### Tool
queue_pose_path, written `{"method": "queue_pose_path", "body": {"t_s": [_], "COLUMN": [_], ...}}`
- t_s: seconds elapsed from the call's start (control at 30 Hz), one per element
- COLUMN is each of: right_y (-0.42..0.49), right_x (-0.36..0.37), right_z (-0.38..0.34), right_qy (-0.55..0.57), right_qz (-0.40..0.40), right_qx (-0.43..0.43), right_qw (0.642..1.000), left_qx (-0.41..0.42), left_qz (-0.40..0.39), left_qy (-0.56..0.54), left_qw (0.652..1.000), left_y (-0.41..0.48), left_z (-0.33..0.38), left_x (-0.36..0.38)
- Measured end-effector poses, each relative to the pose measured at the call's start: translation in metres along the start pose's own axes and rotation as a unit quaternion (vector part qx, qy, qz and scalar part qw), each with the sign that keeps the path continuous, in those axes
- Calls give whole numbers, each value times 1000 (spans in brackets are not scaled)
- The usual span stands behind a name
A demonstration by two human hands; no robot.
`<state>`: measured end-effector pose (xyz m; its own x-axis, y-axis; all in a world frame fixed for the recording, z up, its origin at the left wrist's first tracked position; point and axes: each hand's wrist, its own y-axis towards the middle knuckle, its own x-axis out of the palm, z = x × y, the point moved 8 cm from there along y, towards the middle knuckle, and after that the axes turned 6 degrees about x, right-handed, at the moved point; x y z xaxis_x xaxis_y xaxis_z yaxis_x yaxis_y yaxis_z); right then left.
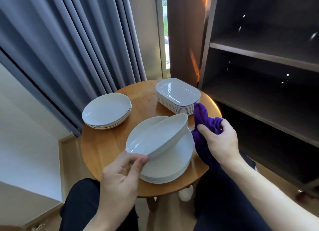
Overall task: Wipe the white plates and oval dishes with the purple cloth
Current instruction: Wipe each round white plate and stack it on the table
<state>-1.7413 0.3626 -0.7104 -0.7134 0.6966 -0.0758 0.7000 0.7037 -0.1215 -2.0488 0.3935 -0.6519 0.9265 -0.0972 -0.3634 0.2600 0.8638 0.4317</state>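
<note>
So that its hollow lay open for wiping, the left hand pinched a tilted white ceramic plate by its rim; the right hand clutched the bunched purple cloth

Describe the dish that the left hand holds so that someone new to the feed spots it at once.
Start at the round wooden table, which bears three white stacks. Over the stack nearest the person is one oval dish, its near end pinched by the left hand. It alone is tilted steeply; every other dish lies flat.
</note>
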Motion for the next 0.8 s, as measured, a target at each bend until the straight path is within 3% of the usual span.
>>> {"method": "queue_pose_path", "body": {"t_s": [0.17, 0.3, 0.47, 0.8], "right_y": [-2, -3, -6, -20], "right_x": [7, 8, 8, 11], "right_z": [2, 2, 1, -20], "right_qy": [-14, -22, -21, -30], "right_qz": [-18, -13, -11, -19], "right_qx": [-6, -9, -3, -62], "right_qw": [1000, 1000, 1000, 997], "left_qx": [-100, -197, -288, -399], "left_qz": [37, 56, 103, 102], "left_qy": [-136, -280, -383, -485], "left_qw": [985, 938, 872, 772], "left_y": [17, 23, 26, 5], "left_z": [-7, -24, -49, -83], "left_x": [-17, -24, -35, -11]}}
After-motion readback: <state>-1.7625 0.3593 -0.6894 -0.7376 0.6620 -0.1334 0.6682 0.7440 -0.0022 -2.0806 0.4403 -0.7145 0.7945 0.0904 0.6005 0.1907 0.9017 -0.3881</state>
